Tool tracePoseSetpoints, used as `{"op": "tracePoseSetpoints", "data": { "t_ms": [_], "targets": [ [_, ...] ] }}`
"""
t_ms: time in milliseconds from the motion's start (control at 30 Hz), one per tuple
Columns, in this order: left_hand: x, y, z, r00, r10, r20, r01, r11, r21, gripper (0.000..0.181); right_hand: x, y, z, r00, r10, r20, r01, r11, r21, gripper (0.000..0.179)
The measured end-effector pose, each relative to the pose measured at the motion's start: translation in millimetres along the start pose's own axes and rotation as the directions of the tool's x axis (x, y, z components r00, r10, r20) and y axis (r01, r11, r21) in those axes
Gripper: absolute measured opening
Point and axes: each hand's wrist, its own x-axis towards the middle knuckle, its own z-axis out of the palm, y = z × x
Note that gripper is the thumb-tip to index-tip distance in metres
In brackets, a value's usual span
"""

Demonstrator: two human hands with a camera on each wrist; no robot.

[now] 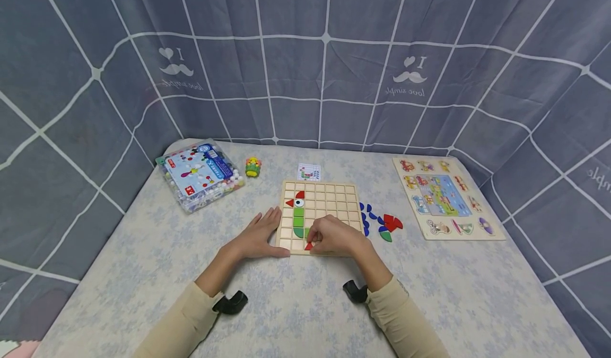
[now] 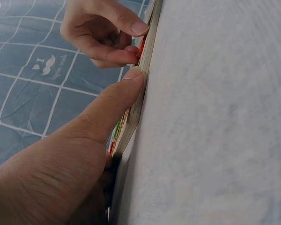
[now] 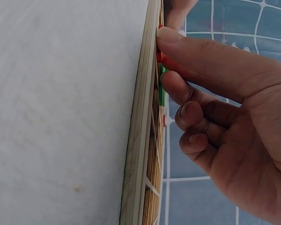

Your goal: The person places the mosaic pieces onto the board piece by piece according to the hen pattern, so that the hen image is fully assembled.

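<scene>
A wooden grid board (image 1: 334, 199) lies on the table with a column of colored pieces at its left: red pieces, a round eye piece (image 1: 299, 203), green squares (image 1: 298, 217) and a green rounded piece (image 1: 298, 232). My right hand (image 1: 334, 236) is over the board's lower part, thumb and forefinger pinching a red piece (image 1: 308, 246) near the front edge. In the right wrist view, the other fingers of that hand (image 3: 234, 98) curl inward. With fingers extended, my left hand (image 1: 260, 236) rests against the board's left edge, its thumb touching the front left corner.
Loose blue, red and green pieces (image 1: 392, 223) lie right of the board. A pattern card (image 1: 309, 172) is behind it. Farther left are a small toy figure (image 1: 253, 167) and a bead box (image 1: 200, 175). A picture puzzle (image 1: 446, 199) lies at right, before a curtain (image 1: 296, 66).
</scene>
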Motion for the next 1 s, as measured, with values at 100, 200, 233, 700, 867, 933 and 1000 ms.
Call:
{"op": "tracePoseSetpoints", "data": {
  "t_ms": [100, 200, 233, 700, 867, 933, 1000],
  "targets": [
    [0.4, -0.1, 0.5, 1.0, 0.0, -0.001, 0.0, 1.0, 0.004, 0.115, -0.5, 0.4, -0.6, 1.0, 0.0, 0.001, 0.0, 1.0, 0.001, 0.012],
    [0.5, -0.3, 0.7, 1.0, 0.001, -0.001, -0.001, 1.0, 0.003, 0.115, -1.4, 0.7, -1.6, 1.0, -0.008, 0.002, 0.008, 1.0, 0.008, 0.013],
    [0.5, -0.3, 0.7, 1.0, 0.002, 0.0, -0.002, 1.0, 0.001, 0.115, -1.9, 1.3, -2.1, 1.0, -0.011, 0.001, 0.011, 1.0, 0.019, 0.013],
    [0.9, 0.1, 0.8, 1.0, 0.004, 0.005, -0.004, 1.0, -0.002, 0.115, -3.4, 16.5, -4.5, 0.998, -0.059, 0.012, 0.056, 0.983, 0.175, 0.014],
    [2.1, 0.2, 1.2, 1.0, -0.003, 0.007, 0.003, 1.0, 0.0, 0.116, -4.0, 21.4, -5.2, 0.998, -0.058, 0.004, 0.057, 0.979, 0.195, 0.015],
    [2.2, -0.2, 1.0, 1.0, -0.008, 0.006, 0.008, 1.0, 0.0, 0.116, -4.6, 23.5, -5.6, 0.999, -0.048, 0.006, 0.046, 0.978, 0.203, 0.016],
    [2.1, -0.7, 0.8, 1.0, -0.011, 0.006, 0.011, 1.0, 0.0, 0.116, -5.6, 25.2, -6.6, 0.999, -0.044, 0.005, 0.041, 0.976, 0.216, 0.016]
  ]
}}
